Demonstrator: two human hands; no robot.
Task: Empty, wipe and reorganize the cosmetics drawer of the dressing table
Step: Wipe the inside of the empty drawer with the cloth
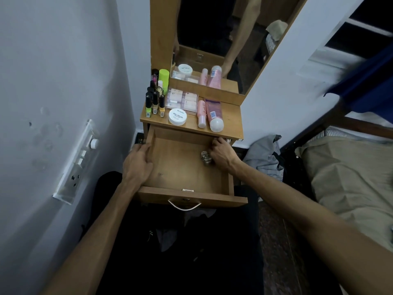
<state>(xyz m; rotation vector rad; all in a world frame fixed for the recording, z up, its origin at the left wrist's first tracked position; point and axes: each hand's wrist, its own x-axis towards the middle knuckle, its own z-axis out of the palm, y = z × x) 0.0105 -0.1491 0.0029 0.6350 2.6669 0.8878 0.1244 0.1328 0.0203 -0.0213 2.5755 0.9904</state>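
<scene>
The drawer (pixel 180 167) of the dressing table is pulled fully out, and its wooden floor is seen bare except for one small ribbed, glassy object (pixel 205 157) lying near the right wall. The left hand (pixel 138 160) is laid over the drawer's left wall, its fingers curled over the edge and gripping it. The right hand (pixel 221 153) is placed at the right wall just beside the small object, with fingers bent; whether the object is pinched or only touched cannot be told. The cosmetics are already set out on the counter (pixel 230 118) above: nail polish bottles (pixel 155 103) at the left, a clear compartment box (pixel 182 100), a white nail polish remover jar (pixel 177 116), and two pink tubes (pixel 209 114) lying on their sides. The emptying step is judged almost complete, with wiping not yet begun. The next move is judged to call for the last object to be lifted out and placed on the counter, after which a cloth would be needed; none can be identified within reach.
</scene>
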